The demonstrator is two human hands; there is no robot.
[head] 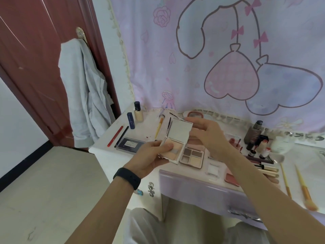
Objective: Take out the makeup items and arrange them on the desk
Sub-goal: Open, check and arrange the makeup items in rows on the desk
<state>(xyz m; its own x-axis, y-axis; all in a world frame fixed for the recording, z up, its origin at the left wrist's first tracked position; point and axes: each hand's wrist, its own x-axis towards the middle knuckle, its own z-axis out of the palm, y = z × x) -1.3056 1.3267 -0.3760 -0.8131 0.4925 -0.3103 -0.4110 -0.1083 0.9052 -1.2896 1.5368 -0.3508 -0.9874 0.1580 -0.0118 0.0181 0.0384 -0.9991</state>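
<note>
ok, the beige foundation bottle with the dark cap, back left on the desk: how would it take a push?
The foundation bottle stands upright, tall and narrow, so a high push would probably tip it. It sits near the desk edge, so it might fall off. It looks like glass: likely stiff, smooth, heavy for its size, breakable.

Bottles (136,112) behind pencils (118,136).
</note>
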